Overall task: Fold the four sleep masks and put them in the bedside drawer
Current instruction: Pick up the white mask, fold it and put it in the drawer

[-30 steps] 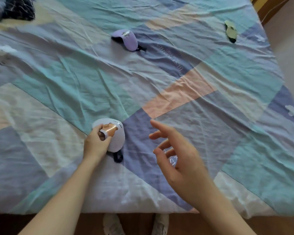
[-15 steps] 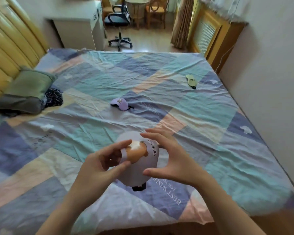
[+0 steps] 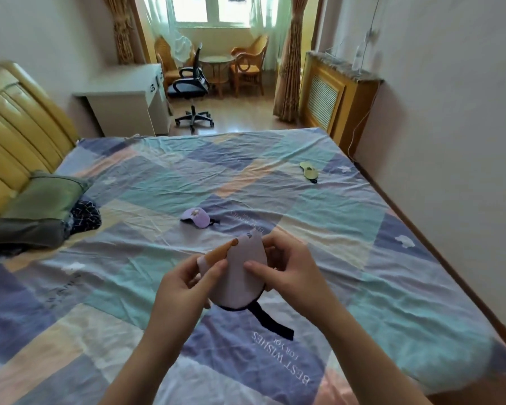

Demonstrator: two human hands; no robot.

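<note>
A pale lilac sleep mask (image 3: 243, 276) with an orange patch is held up over the bed, folded in half, its black strap (image 3: 270, 320) dangling below. My left hand (image 3: 187, 285) pinches its left edge and my right hand (image 3: 287, 268) grips its right side. A purple sleep mask (image 3: 196, 217) lies flat mid-bed beyond my hands. A yellow-green sleep mask (image 3: 308, 171) lies near the bed's far right corner. A fourth mask and the bedside drawer are not in view.
The bed (image 3: 362, 258) carries a patchwork sheet. A green pillow (image 3: 41, 200) and dark clothing (image 3: 84, 216) lie at the left by the yellow headboard (image 3: 15, 130). A white desk (image 3: 123, 97) and office chair (image 3: 192, 89) stand beyond the bed; wall at right.
The pale mask was lifted from the bed by my left hand, then taken in both hands and folded. The view rose from the sheet to the whole room.
</note>
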